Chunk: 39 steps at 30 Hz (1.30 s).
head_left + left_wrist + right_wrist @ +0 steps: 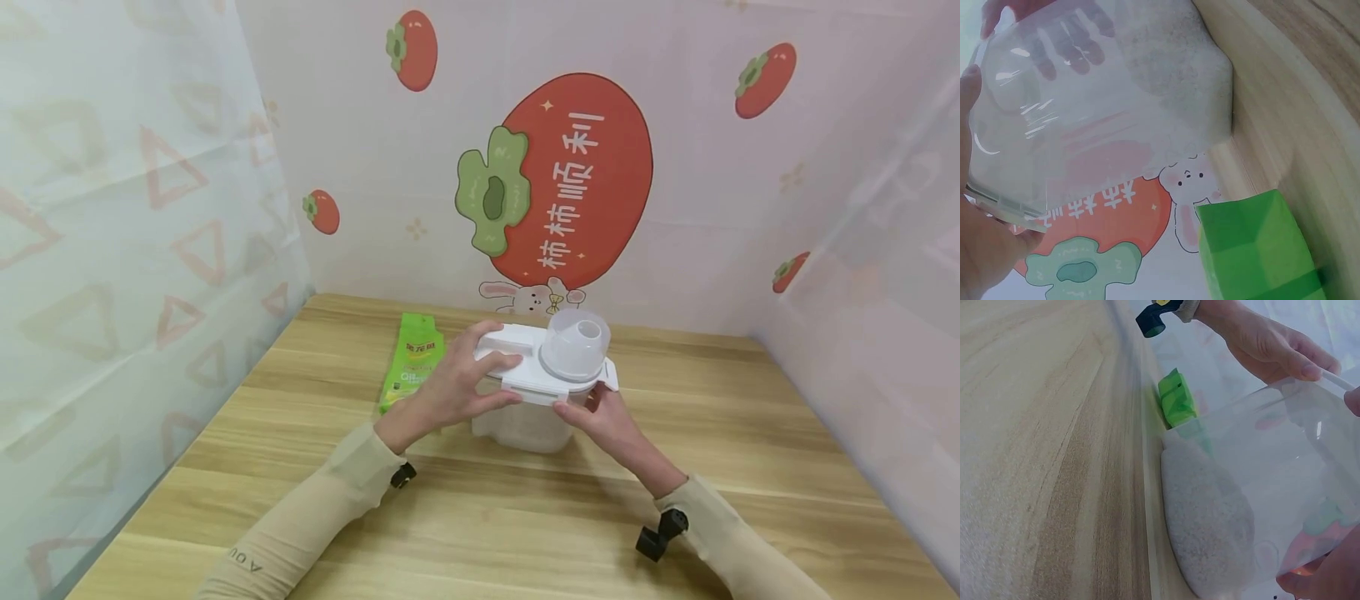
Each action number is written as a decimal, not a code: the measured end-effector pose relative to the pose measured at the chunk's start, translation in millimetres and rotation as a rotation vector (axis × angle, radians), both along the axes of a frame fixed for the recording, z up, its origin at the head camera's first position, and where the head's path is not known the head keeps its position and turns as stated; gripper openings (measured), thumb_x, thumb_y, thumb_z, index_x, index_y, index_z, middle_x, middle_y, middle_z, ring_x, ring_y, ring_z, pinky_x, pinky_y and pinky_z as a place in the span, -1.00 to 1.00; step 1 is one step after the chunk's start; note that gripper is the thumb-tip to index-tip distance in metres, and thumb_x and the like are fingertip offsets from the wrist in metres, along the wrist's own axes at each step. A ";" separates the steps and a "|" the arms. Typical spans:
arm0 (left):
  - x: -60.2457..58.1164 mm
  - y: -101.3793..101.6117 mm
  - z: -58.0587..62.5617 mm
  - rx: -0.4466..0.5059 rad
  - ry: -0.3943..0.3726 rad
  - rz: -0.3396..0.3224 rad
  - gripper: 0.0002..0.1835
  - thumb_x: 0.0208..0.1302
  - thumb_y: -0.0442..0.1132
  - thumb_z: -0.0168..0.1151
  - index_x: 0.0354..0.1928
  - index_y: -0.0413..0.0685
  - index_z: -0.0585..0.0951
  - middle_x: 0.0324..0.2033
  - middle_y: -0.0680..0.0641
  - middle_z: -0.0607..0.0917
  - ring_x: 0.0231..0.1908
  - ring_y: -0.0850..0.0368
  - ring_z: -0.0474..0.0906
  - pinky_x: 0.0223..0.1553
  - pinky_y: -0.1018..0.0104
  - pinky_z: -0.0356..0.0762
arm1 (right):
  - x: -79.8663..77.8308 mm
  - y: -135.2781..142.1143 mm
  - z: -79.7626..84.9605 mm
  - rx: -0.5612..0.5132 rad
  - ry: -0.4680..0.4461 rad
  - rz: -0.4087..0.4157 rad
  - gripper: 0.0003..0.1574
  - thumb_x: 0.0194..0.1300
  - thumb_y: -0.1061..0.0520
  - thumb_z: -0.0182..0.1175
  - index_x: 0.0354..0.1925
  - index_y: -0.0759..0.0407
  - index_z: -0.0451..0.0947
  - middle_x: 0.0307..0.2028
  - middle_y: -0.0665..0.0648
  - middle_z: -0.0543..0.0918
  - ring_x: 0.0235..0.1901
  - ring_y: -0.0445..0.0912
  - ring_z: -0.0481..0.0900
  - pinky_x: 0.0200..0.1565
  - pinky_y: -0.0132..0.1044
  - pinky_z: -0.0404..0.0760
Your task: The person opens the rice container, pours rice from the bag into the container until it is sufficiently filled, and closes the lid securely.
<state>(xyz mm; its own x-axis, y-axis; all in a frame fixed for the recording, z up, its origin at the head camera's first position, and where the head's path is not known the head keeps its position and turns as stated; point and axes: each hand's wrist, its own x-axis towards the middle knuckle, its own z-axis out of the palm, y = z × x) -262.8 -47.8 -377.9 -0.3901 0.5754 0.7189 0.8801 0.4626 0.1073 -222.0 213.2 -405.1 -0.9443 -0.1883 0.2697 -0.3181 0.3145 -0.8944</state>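
Note:
A clear plastic storage container (525,431) stands upright on the table, with pale rice-like grain (1207,525) in its lower part. Its white lid (528,360) carries a translucent measuring cup (576,346). My left hand (461,377) grips the lid's left side, fingers across the top and thumb at the front edge. At the front right corner, my right hand (611,423) holds the container and lid rim, its thumb by the front latch (535,394). Beside the thumb, a side latch (611,376) sticks outward. In the left wrist view, right-hand fingers (1079,50) show through the wall.
A green printed packet (411,362) lies on the wooden table (480,525) left of the container, behind my left forearm. Patterned sheets (360,125) close off the back and both sides. Black wrist cameras (662,535) hang below the sleeves.

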 end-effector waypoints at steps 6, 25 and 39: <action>1.8 0.6 0.1 0.011 -0.004 0.010 -0.54 0.01 0.09 0.51 -0.04 0.15 0.65 0.30 -0.27 0.34 0.31 -0.13 0.28 0.22 -0.05 0.43 | 0.2 -1.2 1.1 -0.001 -0.008 -0.002 -0.16 0.18 0.22 0.34 0.33 0.28 0.17 0.25 0.27 0.40 0.17 -0.16 0.41 0.28 0.06 0.42; 2.6 -1.2 5.5 -0.007 -0.028 0.014 -0.61 0.04 0.07 0.50 -0.14 0.10 0.63 0.26 -0.24 0.37 0.28 -0.10 0.32 0.26 0.02 0.41 | -1.2 5.2 -0.6 -0.025 0.012 0.067 -0.09 0.18 0.23 0.36 0.38 0.20 0.13 0.26 0.17 0.37 0.14 -0.35 0.40 0.25 0.05 0.48; -3.0 -13.8 12.3 -0.011 -0.170 -0.097 -0.58 0.05 -0.02 0.51 -0.07 0.08 0.60 0.35 -0.21 0.28 0.29 -0.07 0.34 0.20 0.16 0.53 | -15.6 35.6 7.4 -0.045 -0.084 0.223 0.08 0.41 0.14 0.06 0.54 -0.23 -0.43 0.53 0.16 -0.05 0.38 -0.03 0.25 0.14 -0.33 0.55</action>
<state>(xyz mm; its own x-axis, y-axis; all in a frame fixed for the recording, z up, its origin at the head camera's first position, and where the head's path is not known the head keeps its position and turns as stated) -265.8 -61.7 -365.6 -0.4482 0.6236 0.6405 0.8899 0.3788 0.2540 -237.6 248.9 -397.8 -0.9002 -0.3847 0.2043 -0.2988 0.2041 -0.9322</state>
